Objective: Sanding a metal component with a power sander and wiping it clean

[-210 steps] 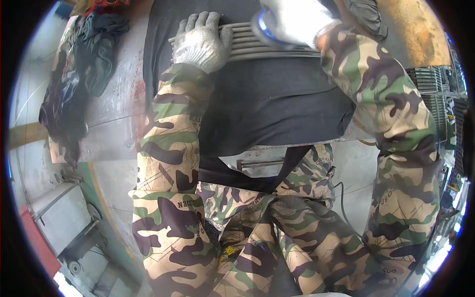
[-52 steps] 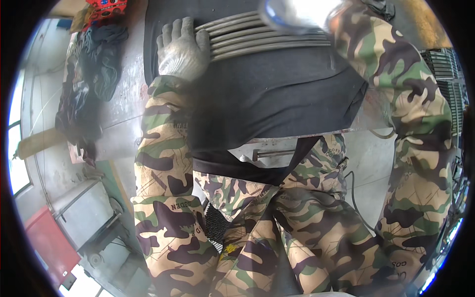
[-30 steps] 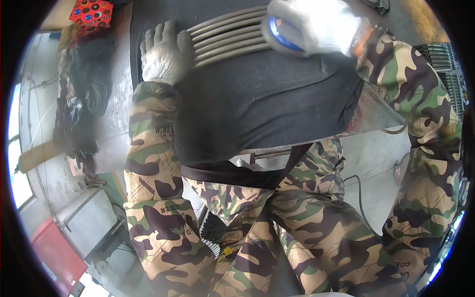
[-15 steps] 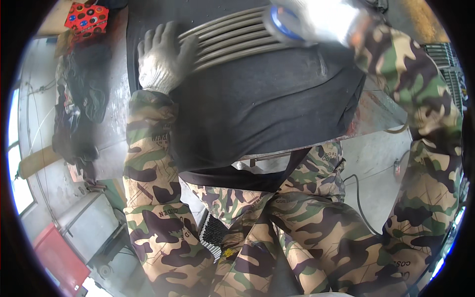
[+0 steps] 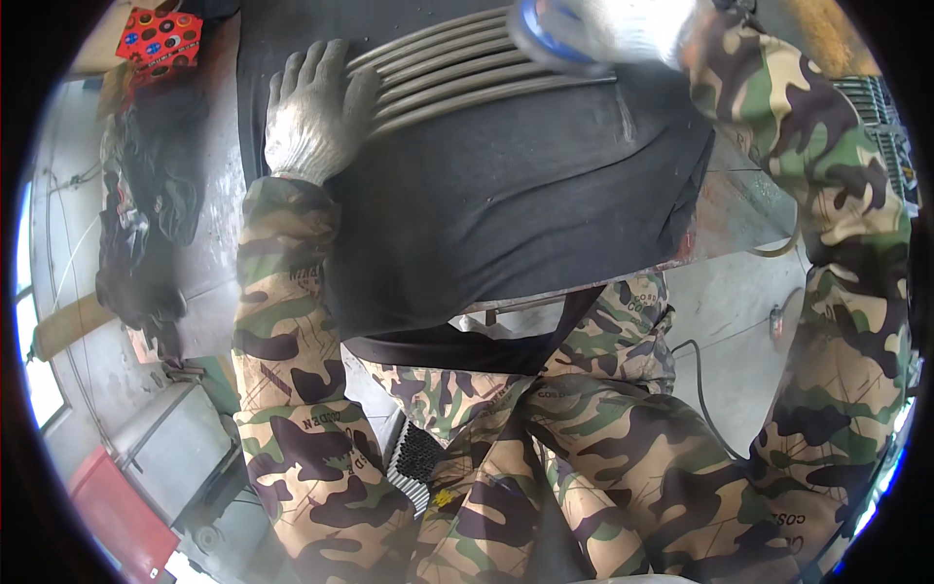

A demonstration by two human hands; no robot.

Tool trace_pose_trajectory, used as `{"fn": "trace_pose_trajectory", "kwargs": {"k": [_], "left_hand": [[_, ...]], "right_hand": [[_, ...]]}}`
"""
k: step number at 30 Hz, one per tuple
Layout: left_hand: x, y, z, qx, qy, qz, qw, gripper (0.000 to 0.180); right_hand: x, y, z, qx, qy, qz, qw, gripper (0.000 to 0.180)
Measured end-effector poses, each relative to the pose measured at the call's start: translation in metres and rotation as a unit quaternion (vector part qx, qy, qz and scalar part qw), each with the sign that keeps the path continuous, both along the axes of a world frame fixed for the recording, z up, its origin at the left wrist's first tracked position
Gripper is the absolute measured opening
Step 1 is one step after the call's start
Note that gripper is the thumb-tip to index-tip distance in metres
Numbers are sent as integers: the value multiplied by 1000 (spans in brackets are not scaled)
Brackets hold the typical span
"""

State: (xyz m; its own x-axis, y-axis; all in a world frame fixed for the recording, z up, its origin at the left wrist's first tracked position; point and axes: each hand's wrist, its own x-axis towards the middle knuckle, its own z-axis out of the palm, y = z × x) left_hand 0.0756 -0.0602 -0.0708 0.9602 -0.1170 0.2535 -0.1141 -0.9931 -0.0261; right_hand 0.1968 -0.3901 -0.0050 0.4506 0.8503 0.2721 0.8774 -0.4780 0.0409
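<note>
On the dark counter (image 5: 525, 214), I press my gloved left hand (image 5: 311, 117) flat, fingers spread, beside the metal rods (image 5: 457, 73) to steady them, while my right hand (image 5: 603, 29) is clamped on a blue-rimmed tool (image 5: 545, 34) over their far end.

A worn grey metal counter (image 5: 739, 209), rust-stained at its near right edge, carries a dark grey cloth sheet (image 5: 506, 204) draped over its front. On the cloth lies a row of pale grey metal bars (image 5: 457, 73). A black crumpled rag pile (image 5: 146, 224) lies at its left end.
</note>
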Motion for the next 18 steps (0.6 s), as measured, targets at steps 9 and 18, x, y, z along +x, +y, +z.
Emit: {"fn": "trace_pose_trajectory", "kwargs": {"k": [9,18], "left_hand": [[-6,-8,-1,9,-20,3,1000,60],[-20,-17,2,-7,-9,-8,1000,61]], "right_hand": [[6,8,11,-84,42,4,996,27],[-15,3,9,-32,34,54,997,27]]}}
